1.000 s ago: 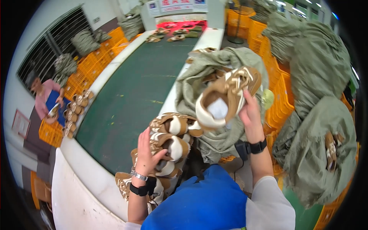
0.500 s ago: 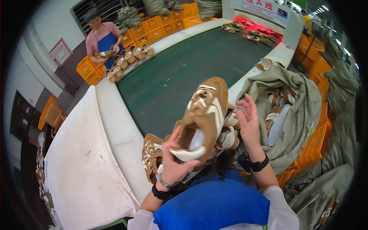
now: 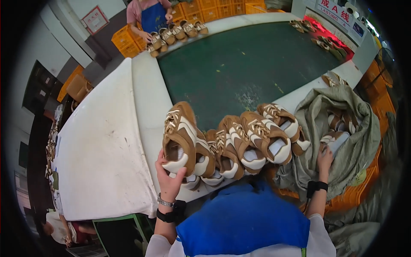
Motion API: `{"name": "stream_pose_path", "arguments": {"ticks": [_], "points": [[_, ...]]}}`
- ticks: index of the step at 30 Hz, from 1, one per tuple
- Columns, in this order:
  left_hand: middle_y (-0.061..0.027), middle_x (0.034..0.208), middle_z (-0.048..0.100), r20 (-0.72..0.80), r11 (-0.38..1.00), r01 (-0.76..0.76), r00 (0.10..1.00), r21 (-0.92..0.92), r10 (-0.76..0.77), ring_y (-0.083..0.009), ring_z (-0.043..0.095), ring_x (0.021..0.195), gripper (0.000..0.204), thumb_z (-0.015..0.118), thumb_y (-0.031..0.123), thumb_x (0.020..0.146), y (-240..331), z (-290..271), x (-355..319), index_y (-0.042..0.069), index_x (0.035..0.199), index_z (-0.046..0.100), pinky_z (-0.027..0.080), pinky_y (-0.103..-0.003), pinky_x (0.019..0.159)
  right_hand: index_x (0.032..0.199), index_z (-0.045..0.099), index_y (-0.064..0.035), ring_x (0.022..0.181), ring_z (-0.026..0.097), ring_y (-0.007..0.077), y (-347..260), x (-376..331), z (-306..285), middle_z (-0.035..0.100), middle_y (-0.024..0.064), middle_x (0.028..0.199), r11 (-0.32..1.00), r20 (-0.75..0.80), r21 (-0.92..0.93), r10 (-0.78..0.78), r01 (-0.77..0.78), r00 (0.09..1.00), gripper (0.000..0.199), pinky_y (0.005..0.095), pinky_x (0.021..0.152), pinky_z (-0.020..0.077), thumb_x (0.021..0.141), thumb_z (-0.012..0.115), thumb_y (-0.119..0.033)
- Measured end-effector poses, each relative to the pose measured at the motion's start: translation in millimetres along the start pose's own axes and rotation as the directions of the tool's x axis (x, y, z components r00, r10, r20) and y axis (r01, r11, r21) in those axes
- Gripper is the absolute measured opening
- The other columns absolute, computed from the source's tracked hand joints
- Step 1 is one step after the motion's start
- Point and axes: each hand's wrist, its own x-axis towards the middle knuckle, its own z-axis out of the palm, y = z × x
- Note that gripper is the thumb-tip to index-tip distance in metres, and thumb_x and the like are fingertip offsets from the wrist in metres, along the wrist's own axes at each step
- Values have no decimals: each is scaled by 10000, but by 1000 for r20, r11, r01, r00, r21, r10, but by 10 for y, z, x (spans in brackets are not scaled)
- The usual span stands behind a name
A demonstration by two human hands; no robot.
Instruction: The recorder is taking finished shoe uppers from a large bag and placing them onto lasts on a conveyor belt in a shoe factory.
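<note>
A brown sneaker with cream stripes and laces points toe-away at the left end of a row. My left hand holds its heel, the thumb on one side and fingers on the other. Beside it, more matching sneakers lean together along the near edge of the table. On the right, my right hand is inside a grey-green sack, its fingers closed at the edge of a sneaker with a pale sole. Its fingertips are partly hidden.
A green surface with a white border lies ahead. White sheeting slopes at left. Across from me, a person in a blue apron stands by a shoe row. Orange crates line the back.
My left hand has carried the sneaker left and lowered it to the row's end. My right hand has gone from the air beside the shoes down into the sack. The view has shifted left.
</note>
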Motion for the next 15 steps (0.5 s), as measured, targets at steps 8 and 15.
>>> {"name": "stream_pose_path", "arguments": {"ticks": [8, 15], "points": [[-185, 1018, 595, 187, 885, 319, 899, 338, -395, -255, 600, 897, 568, 727, 295, 714, -504, -269, -158, -42, 1118, 514, 491, -312, 723, 1279, 358, 22, 1088, 499, 351, 1069, -26, 910, 508, 239, 1180, 944, 95, 277, 162, -182, 982, 593, 376, 910, 385, 801, 596, -237], [-123, 758, 628, 485, 692, 24, 697, 721, -528, -184, 568, 658, 476, 691, 320, 751, -550, -395, -133, -39, 1035, 562, 454, -318, 597, 1364, 185, -251, 1063, 460, 438, 825, 238, 1023, 428, 270, 1163, 822, -111, 118, 568, -557, 815, 831, 481, 888, 385, 705, 691, -272]]}}
